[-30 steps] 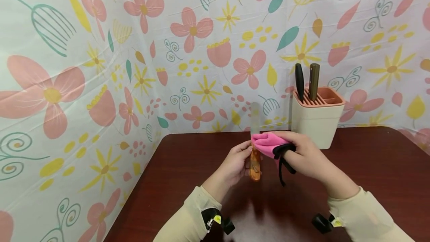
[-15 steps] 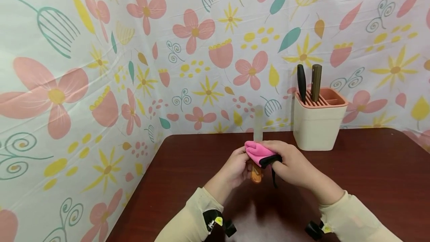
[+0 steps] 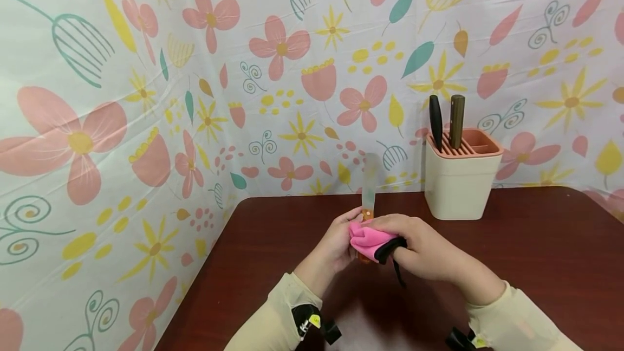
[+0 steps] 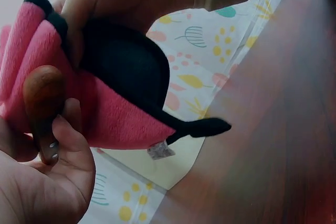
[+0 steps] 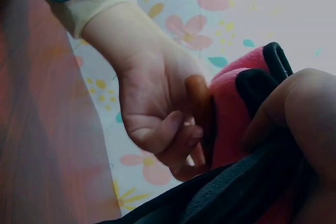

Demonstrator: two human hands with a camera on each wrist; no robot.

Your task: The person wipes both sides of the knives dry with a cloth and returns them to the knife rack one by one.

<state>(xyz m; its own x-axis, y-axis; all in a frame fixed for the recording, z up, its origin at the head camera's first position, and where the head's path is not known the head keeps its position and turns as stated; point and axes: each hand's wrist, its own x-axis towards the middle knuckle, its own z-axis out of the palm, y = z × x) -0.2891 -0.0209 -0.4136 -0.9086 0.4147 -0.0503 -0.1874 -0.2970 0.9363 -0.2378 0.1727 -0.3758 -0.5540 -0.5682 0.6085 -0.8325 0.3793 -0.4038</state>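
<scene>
In the head view, a knife (image 3: 369,183) with a pale, narrow blade and an orange-brown wooden handle (image 3: 368,214) points away from me above the table. My left hand (image 3: 335,241) grips that handle, its fingers curled round the wood in the right wrist view. Folded against the handle is a pink cloth (image 3: 368,240) with black trim and a dangling black loop. My right hand (image 3: 424,245) holds the cloth from the right and presses it on the handle, covering most of it. The handle's rounded end (image 4: 44,90) shows in the left wrist view.
A cream knife block (image 3: 458,191) with a salmon slotted top stands at the table's back right. A black handle (image 3: 435,121) and a brown handle (image 3: 456,121) stick up from it. Flower-patterned sheeting (image 3: 292,96) hangs behind and left of the dark red table (image 3: 273,232).
My right hand has moved left and down with the cloth, from near the blade's base to the lower handle. The left hand keeps its grip on the knife, nearly in place.
</scene>
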